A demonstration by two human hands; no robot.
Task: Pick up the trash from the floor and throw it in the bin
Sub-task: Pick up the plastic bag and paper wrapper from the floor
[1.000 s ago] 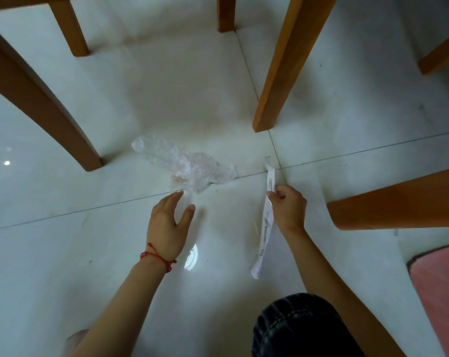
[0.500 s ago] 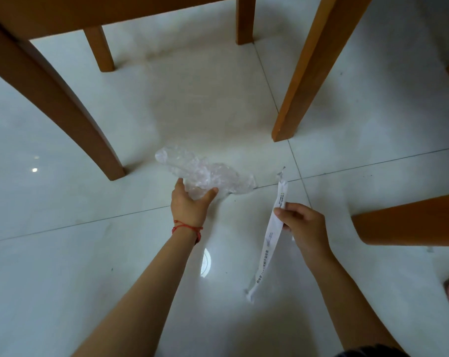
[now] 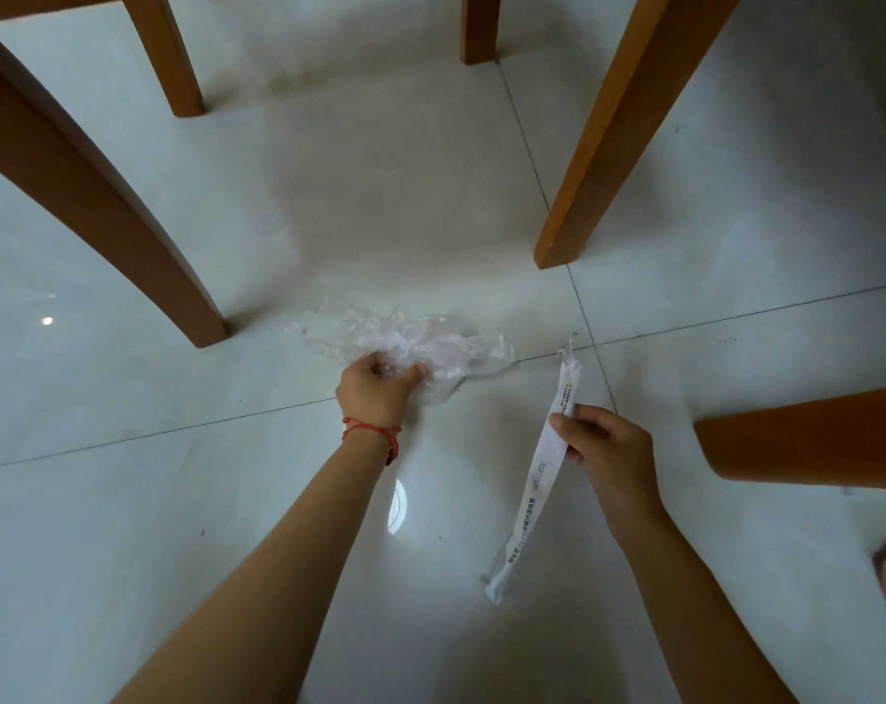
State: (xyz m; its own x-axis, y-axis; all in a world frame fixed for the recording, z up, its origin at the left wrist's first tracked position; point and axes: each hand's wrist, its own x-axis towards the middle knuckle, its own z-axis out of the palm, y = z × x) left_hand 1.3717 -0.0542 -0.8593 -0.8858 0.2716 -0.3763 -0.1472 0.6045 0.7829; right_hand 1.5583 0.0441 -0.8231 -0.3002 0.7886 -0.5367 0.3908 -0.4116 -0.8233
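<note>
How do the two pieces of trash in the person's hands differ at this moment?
The clear plastic wrap is crumpled and see-through; the white paper sleeve is a long, flat, opaque strip with print. The wrap lies on the floor, gathered under the left hand; the sleeve hangs from the right hand, pinched near its upper part. Both are light wrappers, each gripped by one hand.

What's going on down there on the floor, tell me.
A person is picking up trash from the tiled floor among wooden furniture legs. The left hand is closed on a crumpled clear plastic bag that rests on the tiles. The right hand pinches a long white paper wrapper, which hangs down from it. No bin is in view, so nothing has been thrown away yet.
</note>
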